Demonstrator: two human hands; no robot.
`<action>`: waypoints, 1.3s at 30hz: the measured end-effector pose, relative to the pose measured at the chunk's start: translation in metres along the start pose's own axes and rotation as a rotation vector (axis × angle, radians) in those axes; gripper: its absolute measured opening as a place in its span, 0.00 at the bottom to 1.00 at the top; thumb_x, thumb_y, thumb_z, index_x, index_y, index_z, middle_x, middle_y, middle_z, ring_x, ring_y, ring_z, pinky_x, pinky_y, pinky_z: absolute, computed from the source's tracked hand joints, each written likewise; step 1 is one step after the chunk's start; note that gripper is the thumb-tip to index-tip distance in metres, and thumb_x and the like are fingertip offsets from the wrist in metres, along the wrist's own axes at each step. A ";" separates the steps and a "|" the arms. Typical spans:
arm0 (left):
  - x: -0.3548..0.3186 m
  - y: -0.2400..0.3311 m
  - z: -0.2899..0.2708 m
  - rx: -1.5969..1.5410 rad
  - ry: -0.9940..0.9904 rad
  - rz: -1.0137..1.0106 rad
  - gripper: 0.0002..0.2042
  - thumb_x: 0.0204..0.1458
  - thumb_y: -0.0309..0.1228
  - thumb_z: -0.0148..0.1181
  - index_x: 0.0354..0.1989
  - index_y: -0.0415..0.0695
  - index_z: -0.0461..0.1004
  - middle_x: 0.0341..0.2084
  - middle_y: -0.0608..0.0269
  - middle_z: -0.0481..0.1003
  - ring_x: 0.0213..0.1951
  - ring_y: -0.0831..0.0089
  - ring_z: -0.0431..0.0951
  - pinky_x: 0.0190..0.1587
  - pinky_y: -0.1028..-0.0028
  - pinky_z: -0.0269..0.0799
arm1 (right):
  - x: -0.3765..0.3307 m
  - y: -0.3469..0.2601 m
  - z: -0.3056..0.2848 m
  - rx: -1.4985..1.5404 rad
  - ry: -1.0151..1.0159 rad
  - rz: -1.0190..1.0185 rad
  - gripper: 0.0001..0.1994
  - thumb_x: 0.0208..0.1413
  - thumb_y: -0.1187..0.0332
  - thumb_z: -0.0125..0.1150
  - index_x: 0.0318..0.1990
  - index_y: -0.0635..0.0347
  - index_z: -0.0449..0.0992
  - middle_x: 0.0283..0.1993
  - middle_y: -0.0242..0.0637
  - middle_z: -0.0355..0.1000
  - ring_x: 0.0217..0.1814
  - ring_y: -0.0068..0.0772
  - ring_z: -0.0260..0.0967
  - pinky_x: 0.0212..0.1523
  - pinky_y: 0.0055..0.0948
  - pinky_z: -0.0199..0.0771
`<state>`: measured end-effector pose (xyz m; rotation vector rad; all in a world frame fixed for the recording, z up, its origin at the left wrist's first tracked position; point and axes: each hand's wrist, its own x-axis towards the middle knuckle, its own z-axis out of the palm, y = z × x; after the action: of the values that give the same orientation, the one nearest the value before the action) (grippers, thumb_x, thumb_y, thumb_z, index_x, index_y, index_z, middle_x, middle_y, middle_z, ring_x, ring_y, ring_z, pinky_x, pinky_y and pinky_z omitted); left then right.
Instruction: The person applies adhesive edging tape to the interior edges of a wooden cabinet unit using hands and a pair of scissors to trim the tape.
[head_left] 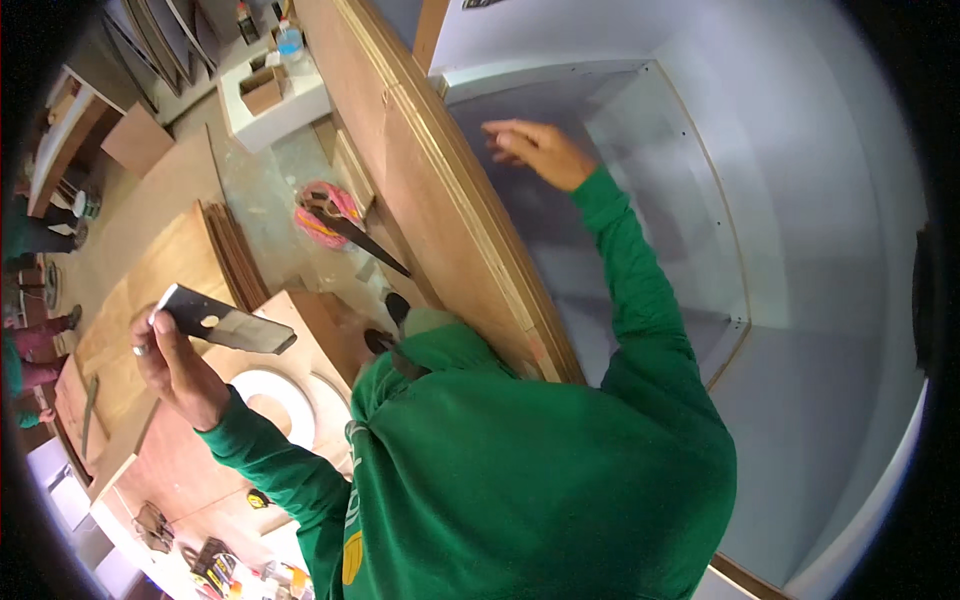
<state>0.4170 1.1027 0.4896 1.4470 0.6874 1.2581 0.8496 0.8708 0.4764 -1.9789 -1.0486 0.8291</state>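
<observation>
Rightward from left hand: pinched flat plate.

Green long-sleeved top, silver ring

Bright — warped edges, black corners

Stained grey floor, perhaps concrete; white bench upper left; brown-edged table farther left.
</observation>
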 end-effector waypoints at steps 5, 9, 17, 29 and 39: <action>0.007 -0.023 0.050 -0.125 -0.194 -0.091 0.09 0.63 0.32 0.56 0.46 0.41 0.73 0.38 0.66 0.74 0.41 0.78 0.73 0.46 0.76 0.67 | -0.028 0.032 0.031 -0.006 0.084 -0.079 0.19 0.67 0.61 0.54 0.60 0.60 0.72 0.50 0.39 0.77 0.51 0.30 0.76 0.53 0.30 0.74; 0.046 -0.026 0.167 -0.378 -0.320 0.050 0.11 0.62 0.31 0.56 0.47 0.37 0.75 0.42 0.60 0.76 0.47 0.73 0.75 0.53 0.72 0.68 | -0.045 -0.012 0.014 0.100 0.242 -0.383 0.19 0.62 0.67 0.62 0.59 0.61 0.71 0.50 0.40 0.77 0.54 0.31 0.75 0.55 0.32 0.74; 0.060 -0.051 0.326 0.052 -0.759 0.314 0.17 0.64 0.31 0.46 0.57 0.34 0.65 0.54 0.51 0.68 0.56 0.63 0.69 0.61 0.65 0.62 | 0.031 -0.011 0.009 0.460 0.206 -0.832 0.22 0.67 0.63 0.55 0.60 0.67 0.61 0.43 0.45 0.73 0.40 0.28 0.74 0.38 0.27 0.80; 0.034 -0.083 0.337 0.313 -0.776 0.172 0.25 0.68 0.32 0.32 0.68 0.24 0.50 0.64 0.35 0.59 0.66 0.48 0.63 0.71 0.55 0.53 | -0.035 0.111 -0.035 0.504 0.474 -0.369 0.14 0.69 0.61 0.51 0.47 0.67 0.71 0.35 0.42 0.74 0.32 0.27 0.75 0.32 0.27 0.82; 0.033 -0.084 0.344 0.294 -0.647 0.254 0.19 0.65 0.34 0.50 0.56 0.30 0.68 0.47 0.45 0.77 0.47 0.60 0.80 0.53 0.66 0.74 | -0.065 0.187 -0.014 0.841 0.680 -0.261 0.18 0.68 0.68 0.52 0.60 0.66 0.62 0.41 0.46 0.77 0.41 0.33 0.77 0.44 0.34 0.82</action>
<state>0.7656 1.0418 0.4573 2.0971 0.2539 0.8037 0.9042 0.7364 0.3409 -1.2070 -0.4185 0.3079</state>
